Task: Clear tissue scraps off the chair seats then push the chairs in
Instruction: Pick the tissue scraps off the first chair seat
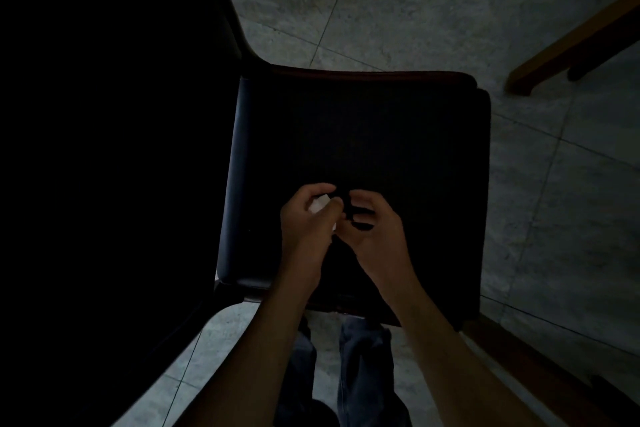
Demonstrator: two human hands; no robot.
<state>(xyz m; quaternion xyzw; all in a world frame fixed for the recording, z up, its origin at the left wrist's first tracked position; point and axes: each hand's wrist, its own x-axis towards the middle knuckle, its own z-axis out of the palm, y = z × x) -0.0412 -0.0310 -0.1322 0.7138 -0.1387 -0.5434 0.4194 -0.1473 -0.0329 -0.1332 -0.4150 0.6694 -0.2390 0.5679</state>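
Both hands over dark chair seat; left hand clutches white tissue scraps; right hand curled alongside.

Dark smooth leather-like chair seat faintly glossy at its edge, white crumpled tissue scrap, matt mottled stone floor tiles

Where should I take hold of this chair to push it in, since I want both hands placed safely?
Probably the near front edge of the seat, gripped at both corners from where the person stands. The black chair faces them, and that edge is closest. The left hand holds white tissue and the right hand hovers beside it, so drop the tissue first.
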